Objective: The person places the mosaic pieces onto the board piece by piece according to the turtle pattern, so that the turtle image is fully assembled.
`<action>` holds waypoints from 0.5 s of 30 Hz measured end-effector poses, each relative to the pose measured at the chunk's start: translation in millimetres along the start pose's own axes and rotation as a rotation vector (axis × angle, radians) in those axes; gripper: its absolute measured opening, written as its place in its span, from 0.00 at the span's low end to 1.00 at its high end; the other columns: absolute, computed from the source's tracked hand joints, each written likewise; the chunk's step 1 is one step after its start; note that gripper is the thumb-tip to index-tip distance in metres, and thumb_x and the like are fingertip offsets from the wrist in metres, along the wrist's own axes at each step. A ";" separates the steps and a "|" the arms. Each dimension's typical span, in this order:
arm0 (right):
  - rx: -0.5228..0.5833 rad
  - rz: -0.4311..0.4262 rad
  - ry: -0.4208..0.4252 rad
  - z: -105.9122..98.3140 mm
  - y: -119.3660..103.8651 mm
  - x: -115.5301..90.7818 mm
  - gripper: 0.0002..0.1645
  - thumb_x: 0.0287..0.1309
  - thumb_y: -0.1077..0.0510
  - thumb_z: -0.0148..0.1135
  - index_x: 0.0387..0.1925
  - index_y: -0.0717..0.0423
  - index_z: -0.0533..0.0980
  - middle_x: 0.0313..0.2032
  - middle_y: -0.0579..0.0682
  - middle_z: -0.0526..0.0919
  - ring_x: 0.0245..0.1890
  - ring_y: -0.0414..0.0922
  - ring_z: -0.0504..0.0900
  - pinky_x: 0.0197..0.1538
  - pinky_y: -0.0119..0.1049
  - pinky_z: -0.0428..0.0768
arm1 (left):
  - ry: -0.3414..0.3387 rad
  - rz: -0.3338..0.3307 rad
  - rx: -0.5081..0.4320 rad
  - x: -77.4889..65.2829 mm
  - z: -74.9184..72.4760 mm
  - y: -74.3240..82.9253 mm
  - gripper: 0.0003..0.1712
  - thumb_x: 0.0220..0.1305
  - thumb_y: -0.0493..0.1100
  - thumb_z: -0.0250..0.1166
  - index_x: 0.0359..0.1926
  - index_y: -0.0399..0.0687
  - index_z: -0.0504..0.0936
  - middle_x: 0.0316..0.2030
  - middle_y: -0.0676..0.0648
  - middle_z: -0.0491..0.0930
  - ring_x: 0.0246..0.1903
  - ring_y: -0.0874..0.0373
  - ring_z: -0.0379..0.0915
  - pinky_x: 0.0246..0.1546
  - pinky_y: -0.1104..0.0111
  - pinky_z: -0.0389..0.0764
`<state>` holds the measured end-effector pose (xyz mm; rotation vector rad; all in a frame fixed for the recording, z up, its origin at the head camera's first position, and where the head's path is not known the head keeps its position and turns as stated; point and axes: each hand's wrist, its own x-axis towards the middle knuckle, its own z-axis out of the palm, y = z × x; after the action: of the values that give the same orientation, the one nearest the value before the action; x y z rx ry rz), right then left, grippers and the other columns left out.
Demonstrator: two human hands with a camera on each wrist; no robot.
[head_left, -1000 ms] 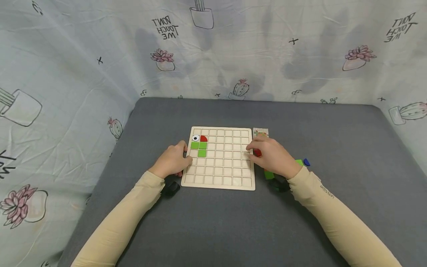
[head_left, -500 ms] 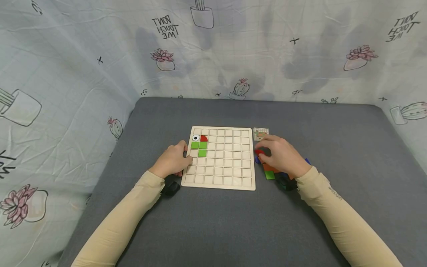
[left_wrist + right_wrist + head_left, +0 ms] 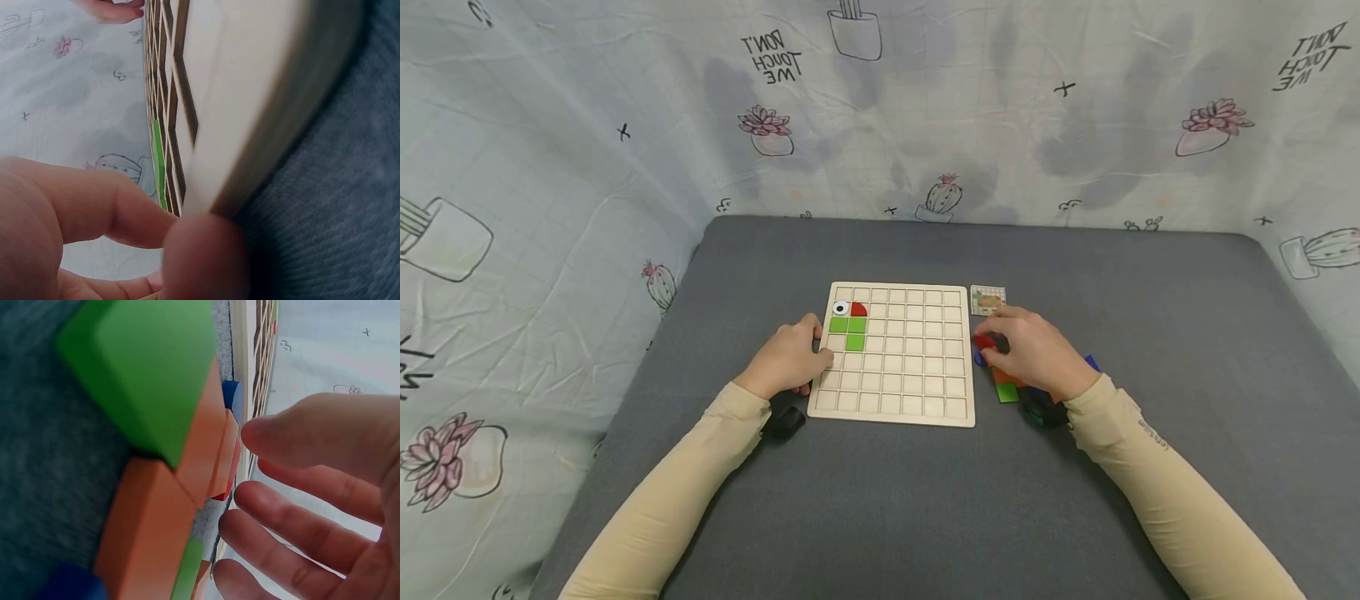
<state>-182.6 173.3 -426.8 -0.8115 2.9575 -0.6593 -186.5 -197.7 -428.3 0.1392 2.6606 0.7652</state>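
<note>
A pale wooden grid board [image 3: 910, 367] lies on the table. Its upper-left cells hold an eye tile [image 3: 841, 308], a red rounded tile [image 3: 859, 309] and three green tiles [image 3: 855, 342]. My left hand [image 3: 784, 360] holds the board's left edge with thumb and forefinger; the left wrist view has the thumb against the edge. Right of the board, my right hand [image 3: 1030, 350] hovers over loose pieces, fingers loosely bent. Nothing shows between its fingers in the right wrist view. Close to them lie a red piece [image 3: 983, 342] and orange blocks [image 3: 144, 519]; the hand hides part of the pile.
A small printed pattern card [image 3: 988, 299] sits beside the board's upper-right corner. Green [image 3: 144, 369] and blue [image 3: 232, 395] blocks are also in the pile. Grey cloth [image 3: 880, 508] covers the table, and a printed curtain [image 3: 880, 125] hangs behind and at the sides.
My right hand has moved off the board's right edge, rightward over the pile, uncovering the card and more pieces. The left hand stays at the board's left edge.
</note>
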 end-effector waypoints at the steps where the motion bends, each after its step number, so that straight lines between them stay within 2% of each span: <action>1: 0.000 -0.002 -0.001 0.2 0.1 -0.3 0.15 0.60 0.61 0.72 0.50 0.59 0.86 0.57 0.65 0.83 0.59 0.64 0.82 0.53 0.58 0.83 | 0.000 -0.001 0.001 0.2 0.1 0.1 0.20 0.71 0.44 0.58 0.58 0.38 0.68 0.19 0.44 0.80 0.12 0.56 0.78 0.16 0.66 0.77; 8: -0.012 -0.046 0.029 2.5 1.0 -2.4 0.13 0.60 0.61 0.73 0.47 0.58 0.87 0.48 0.58 0.86 0.44 0.55 0.85 0.44 0.51 0.85 | 0.001 0.000 0.008 0.8 0.3 0.4 0.21 0.72 0.44 0.59 0.59 0.38 0.69 0.20 0.43 0.80 0.12 0.56 0.78 0.15 0.66 0.76; 15: -0.028 -0.050 0.035 3.0 -0.1 -4.5 0.13 0.59 0.60 0.75 0.46 0.58 0.87 0.45 0.56 0.86 0.39 0.51 0.84 0.41 0.48 0.84 | -0.003 -0.001 0.000 0.5 -0.8 0.5 0.21 0.72 0.44 0.59 0.59 0.38 0.68 0.21 0.43 0.80 0.12 0.56 0.78 0.16 0.66 0.77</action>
<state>-178.3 174.2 -430.0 -0.8884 2.9929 -0.6427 -187.3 -197.5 -427.5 0.1387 2.6580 0.7644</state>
